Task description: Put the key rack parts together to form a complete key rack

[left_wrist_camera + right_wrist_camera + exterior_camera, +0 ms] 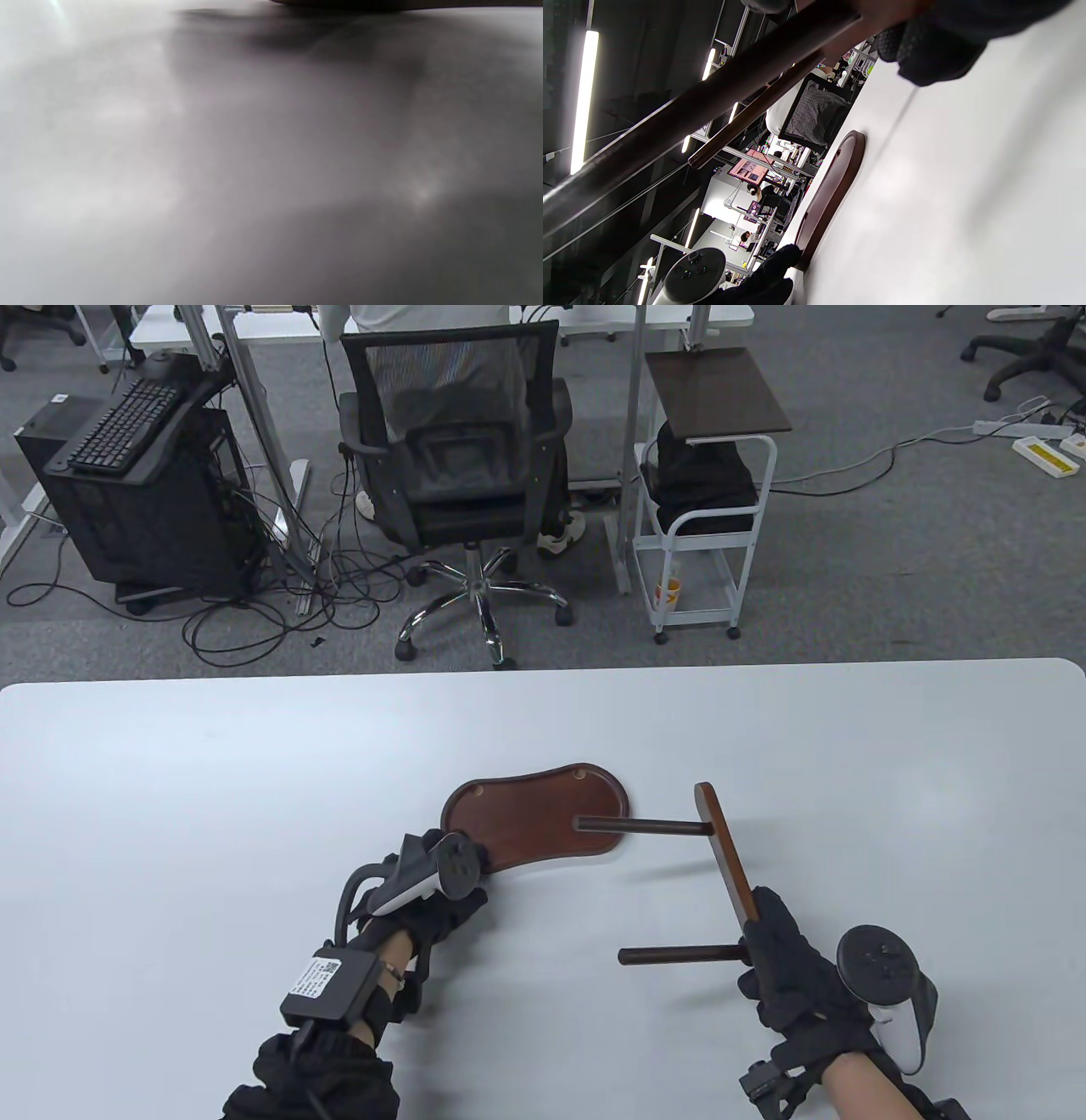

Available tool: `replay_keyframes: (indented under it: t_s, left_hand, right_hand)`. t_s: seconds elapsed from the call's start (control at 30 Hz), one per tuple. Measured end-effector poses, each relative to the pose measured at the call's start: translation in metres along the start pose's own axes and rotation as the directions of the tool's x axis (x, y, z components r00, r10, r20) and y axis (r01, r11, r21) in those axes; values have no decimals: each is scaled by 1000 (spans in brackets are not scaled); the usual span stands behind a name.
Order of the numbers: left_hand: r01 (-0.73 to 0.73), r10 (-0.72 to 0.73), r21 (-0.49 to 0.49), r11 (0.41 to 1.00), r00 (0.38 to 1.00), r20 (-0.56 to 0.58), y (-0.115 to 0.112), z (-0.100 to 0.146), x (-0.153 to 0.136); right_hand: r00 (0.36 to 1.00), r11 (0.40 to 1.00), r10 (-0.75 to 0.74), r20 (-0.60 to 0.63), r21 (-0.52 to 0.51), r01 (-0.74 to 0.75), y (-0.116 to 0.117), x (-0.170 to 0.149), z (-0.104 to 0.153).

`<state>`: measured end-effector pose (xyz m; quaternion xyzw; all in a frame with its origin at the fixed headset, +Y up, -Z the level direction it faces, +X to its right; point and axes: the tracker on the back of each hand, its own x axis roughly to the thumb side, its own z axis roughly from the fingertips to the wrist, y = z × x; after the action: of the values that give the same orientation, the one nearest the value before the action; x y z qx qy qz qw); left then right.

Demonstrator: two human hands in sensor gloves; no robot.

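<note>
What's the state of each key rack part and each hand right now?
Dark brown kidney-shaped wooden base tray: flat on the white table, near end under the left hand.
Dark wooden bar with two round posts: lifted, posts pointing sideways toward the tray, not yet fitted; far post's tip over the tray.
Left hand: rests on the tray's near end.
Right hand: grips the bar's near end.

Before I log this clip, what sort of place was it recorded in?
Most likely an open-plan office or lab: a white table faces grey carpet with a mesh office chair, a desktop tower with keyboard on top, and trailing floor cables.
</note>
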<state>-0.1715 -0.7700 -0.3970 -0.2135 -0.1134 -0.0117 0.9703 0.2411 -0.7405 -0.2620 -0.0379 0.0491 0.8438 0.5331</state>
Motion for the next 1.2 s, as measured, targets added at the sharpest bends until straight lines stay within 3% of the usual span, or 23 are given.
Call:
replay_keyframes:
  t_s: [0.83, 1.2]
  left_hand:
    - [22, -17, -17, 1000, 971, 239, -44, 88, 10]
    - [33, -23, -31, 999, 955, 294, -55, 109, 18]
  right_hand:
    - [1000, 1000, -11, 26, -25, 12, -5, 1, 1]
    - [999, 999, -5, 38, -34, 7, -6, 1, 1]
